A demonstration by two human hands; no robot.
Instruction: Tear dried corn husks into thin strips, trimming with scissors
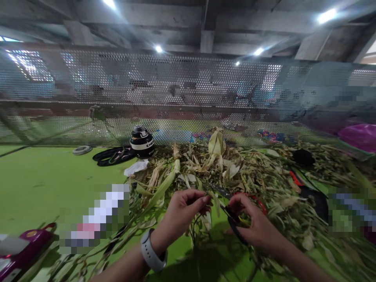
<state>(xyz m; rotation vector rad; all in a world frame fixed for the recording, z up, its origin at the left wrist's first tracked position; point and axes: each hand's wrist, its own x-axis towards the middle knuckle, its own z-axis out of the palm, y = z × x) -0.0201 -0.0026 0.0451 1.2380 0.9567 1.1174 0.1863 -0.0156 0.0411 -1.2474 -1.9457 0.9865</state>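
Apparently a trimming step was in hand over the green surface (pixel 88 176). The left hand (pixel 185 209) pinched a thin piece of dried plant (pixel 216 204) between thumb and fingers, and the right hand (pixel 252 221) was closed around the dark handles of some scissors (pixel 235 229), pointed toward that piece. Whether the blades touched it could not be told. Just beyond the right hand lay what looked like a red-handled pair (pixel 222 191), before a heap of dry leaves (pixel 264 174). Any next cut, I judged, called for a steady pinch, blades lined up on the strip and left fingertips kept clear.
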